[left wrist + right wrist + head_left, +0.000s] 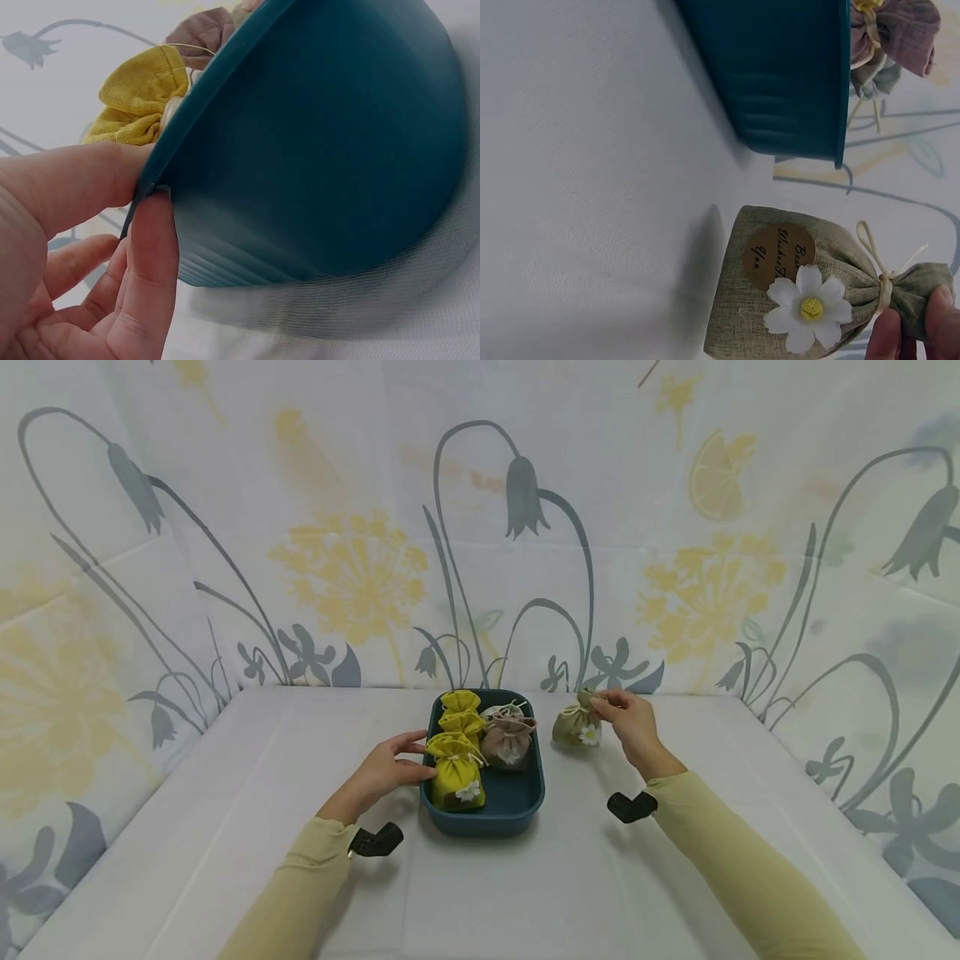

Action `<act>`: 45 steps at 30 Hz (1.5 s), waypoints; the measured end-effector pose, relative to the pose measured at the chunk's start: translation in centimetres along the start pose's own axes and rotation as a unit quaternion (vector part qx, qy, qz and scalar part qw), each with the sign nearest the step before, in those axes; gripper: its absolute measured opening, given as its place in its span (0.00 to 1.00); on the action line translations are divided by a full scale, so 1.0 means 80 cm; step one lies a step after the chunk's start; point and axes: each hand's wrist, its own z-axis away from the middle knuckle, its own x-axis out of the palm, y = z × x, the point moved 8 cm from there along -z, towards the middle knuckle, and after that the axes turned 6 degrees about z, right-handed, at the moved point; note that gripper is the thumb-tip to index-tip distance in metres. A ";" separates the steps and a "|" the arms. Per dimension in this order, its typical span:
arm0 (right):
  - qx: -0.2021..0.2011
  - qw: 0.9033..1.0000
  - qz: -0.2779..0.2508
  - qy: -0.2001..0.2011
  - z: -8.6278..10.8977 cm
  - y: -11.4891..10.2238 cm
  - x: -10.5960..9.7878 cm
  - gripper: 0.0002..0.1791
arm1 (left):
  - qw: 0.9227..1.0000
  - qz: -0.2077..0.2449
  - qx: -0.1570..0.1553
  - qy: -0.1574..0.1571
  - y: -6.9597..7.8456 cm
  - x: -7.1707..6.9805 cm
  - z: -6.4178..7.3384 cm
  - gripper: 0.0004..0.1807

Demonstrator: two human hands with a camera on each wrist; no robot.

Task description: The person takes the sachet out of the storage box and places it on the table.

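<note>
Forearm angled inward, a person's right hand (pixel 630 727) pinches the gathered top of an olive pouch (pixel 573 727), its body just below the fingertips. Left of that grip, the left hand (pixel 388 767) clamps thumb and finger on a teal bin (pixel 483 825). Below the pinched neck, a round brown label (pixel 774 251), partly covered by a white flower (pixel 832 291), reads "Best Wishes" and "You."

A round brown label (pixel 763 259) on the olive pouch (pixel 735 315) right of the teal bin (pixel 795 97) reads "Bes…", "Wishes F…" and "You", partly covered by a white flower (pixel 810 308)
</note>
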 end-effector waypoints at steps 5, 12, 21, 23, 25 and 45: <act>0.016 1.000 0.009 -0.001 -0.008 0.010 0.005 0.17 | 1.000 0.009 0.000 -0.004 0.001 0.001 0.000 0.40; 0.026 0.999 0.022 0.000 -0.009 0.017 0.007 0.19 | 1.000 0.004 -0.006 0.002 0.001 0.001 -0.001 0.40; 0.029 0.999 0.018 -0.011 -0.006 0.018 0.005 0.21 | 1.000 0.010 -0.006 -0.001 -0.001 0.000 -0.001 0.40; 0.031 0.999 0.021 -0.013 -0.003 0.017 0.004 0.22 | 1.000 0.009 -0.005 -0.002 -0.001 0.000 0.000 0.40; 0.030 0.999 0.026 -0.015 0.000 0.017 0.002 0.22 | 1.000 0.006 -0.005 -0.002 0.000 0.000 0.000 0.40; 0.038 0.996 0.070 -0.039 0.039 0.007 -0.009 0.23 | 1.000 0.000 0.000 -0.003 -0.003 -0.002 -0.001 0.40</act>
